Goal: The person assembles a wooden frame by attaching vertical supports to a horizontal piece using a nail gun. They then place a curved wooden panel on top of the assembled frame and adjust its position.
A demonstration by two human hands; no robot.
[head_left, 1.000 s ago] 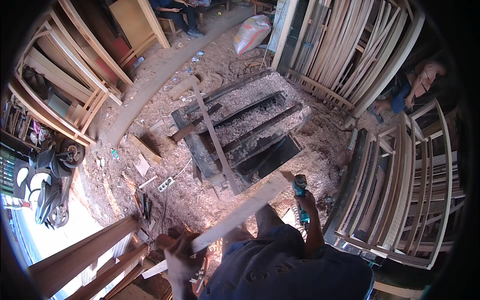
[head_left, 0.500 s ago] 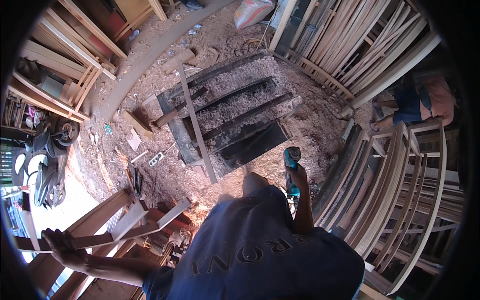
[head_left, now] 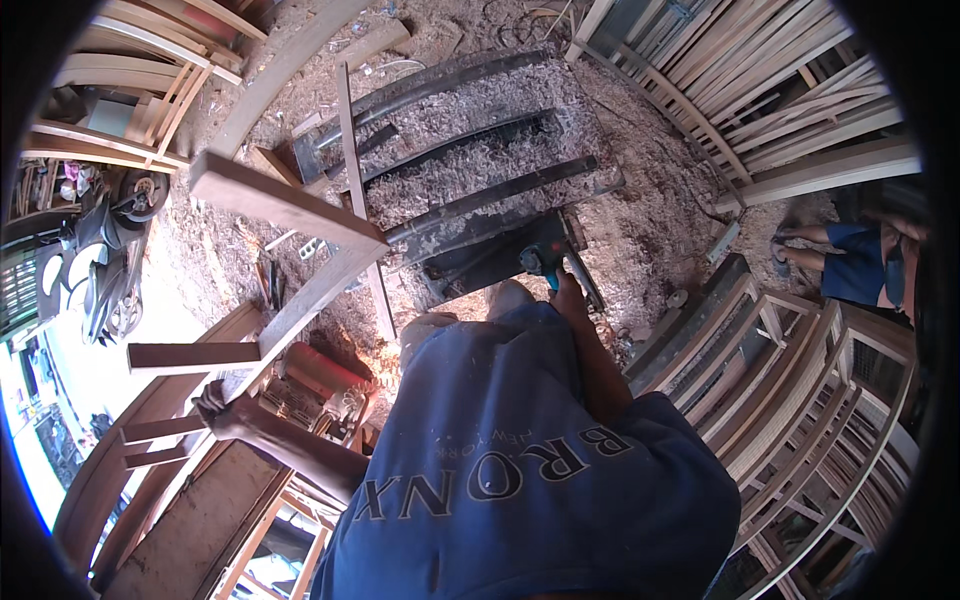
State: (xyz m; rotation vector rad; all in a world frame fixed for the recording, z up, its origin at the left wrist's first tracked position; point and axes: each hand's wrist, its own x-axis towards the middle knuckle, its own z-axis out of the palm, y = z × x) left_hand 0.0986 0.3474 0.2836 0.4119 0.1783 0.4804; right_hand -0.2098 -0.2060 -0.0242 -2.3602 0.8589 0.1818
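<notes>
My left hand (head_left: 214,408) grips the long rail of a wooden frame (head_left: 325,282), whose short crosspieces jut out to the left. The frame's far end is raised over the floor in front of me. In my right hand (head_left: 568,296) is a teal and black power tool (head_left: 541,262), my fingers closed round its handle. The tool is over the near edge of a dark slatted platform (head_left: 470,215) strewn with wood shavings. A thin wooden strip (head_left: 352,175) crosses the platform's left side.
Curved wooden frames (head_left: 800,350) stand close on my right. Stacked strips (head_left: 770,100) fill a rack at the far right. A person in blue shorts (head_left: 855,262) is beyond them. At the left is a parked motorcycle (head_left: 105,250). A red machine (head_left: 325,370) sits by my left forearm. Shavings cover the floor.
The wooden frame has been lifted and swung forward to the right by my left hand. My right hand has brought the power tool forward and left over the platform's edge.
</notes>
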